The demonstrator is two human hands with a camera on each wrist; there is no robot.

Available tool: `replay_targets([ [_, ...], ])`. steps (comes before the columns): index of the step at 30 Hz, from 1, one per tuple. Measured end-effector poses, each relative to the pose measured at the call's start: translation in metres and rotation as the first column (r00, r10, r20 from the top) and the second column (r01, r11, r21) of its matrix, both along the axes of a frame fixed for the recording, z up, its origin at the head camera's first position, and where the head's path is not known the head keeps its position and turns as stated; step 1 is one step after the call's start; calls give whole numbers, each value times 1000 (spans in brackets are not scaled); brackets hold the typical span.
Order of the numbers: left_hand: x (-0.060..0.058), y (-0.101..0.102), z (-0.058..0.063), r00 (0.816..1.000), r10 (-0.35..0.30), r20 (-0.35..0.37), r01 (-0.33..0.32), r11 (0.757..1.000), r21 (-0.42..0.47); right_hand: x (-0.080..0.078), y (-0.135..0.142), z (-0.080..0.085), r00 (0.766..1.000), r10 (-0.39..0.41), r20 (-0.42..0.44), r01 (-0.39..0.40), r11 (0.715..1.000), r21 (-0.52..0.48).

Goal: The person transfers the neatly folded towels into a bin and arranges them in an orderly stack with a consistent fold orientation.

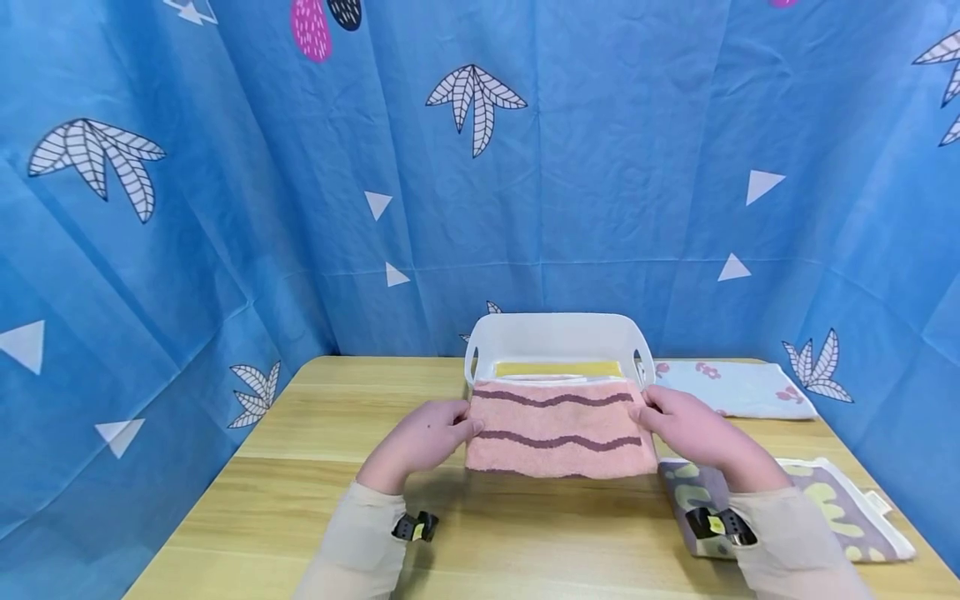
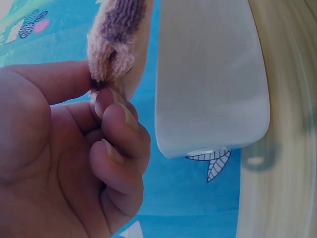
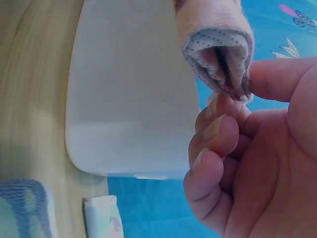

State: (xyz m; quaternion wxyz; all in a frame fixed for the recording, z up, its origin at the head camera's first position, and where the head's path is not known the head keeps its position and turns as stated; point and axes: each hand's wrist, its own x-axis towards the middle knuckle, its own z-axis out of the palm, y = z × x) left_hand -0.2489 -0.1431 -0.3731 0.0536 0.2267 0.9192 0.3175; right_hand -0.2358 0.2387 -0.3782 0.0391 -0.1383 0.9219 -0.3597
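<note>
Pink towel (image 1: 558,421), folded and fuzzy with wavy purplish-brown stripes, is pinched by the left hand (image 1: 427,435) and right hand (image 1: 688,423).

Blue curtains (image 1: 615,192) — leaf-printed — edge a wood-grained table (image 1: 300,450).

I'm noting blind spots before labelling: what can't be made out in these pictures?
Head view: front of the white basket, hidden by the pink towel.
Head view: part of the gray-green towel, behind the right sleeve.
Right wrist: rest of the flowered towel, below the bottom edge.
</note>
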Motion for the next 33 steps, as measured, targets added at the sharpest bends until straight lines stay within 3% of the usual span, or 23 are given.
replay_targets([
  [5,-13,1,5,1000,-3,-19,3,1000,-23,-12,0,7,998,10,-56,-8,999,34],
  [12,-34,8,16,998,53,-30,-53,998,-19,-33,4,16,996,-6,-90,9,999,38],
  [18,-53,15,21,996,83,-31,-84,996,-10,-50,7,21,997,-60,-50,64,994,85],
  [25,-78,23,31,992,118,-43,-119,992,-40,-74,8,30,998,-58,-24,60,993,101],
  [33,-103,28,25,984,171,-53,-174,982,-75,-94,4,35,997,-74,36,70,994,88],
])
